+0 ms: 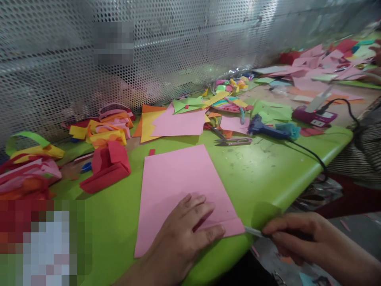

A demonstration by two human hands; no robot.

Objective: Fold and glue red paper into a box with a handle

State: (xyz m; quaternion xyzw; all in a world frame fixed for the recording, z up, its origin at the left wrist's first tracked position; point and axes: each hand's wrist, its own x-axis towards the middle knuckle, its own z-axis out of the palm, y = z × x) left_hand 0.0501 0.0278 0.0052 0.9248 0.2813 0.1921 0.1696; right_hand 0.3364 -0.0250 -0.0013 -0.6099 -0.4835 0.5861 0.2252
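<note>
A pink craft sheet (178, 178) lies flat on the green table, its near edge folded over in a narrow strip at the right. My left hand (190, 230) rests on the near part of the sheet with fingers stretched and thumb apart, pressing by the strip. Off the table's front edge, my right hand (300, 234) pinches a thin, pale, flat tool (253, 230). The tool's far end meets the strip's right corner; whether it is a blade or a plain stick I cannot tell. A small red scrap (152, 152) touches the sheet's far edge.
Beyond the sheet lie thread snips (235, 141), a blue glue gun (268, 129) and a purple power strip (315, 116) with trailing cords. Folded red pieces (107, 167) and coloured sheets (178, 121) line the perforated metal wall (166, 47). Another person's hand (376, 51) shows far right.
</note>
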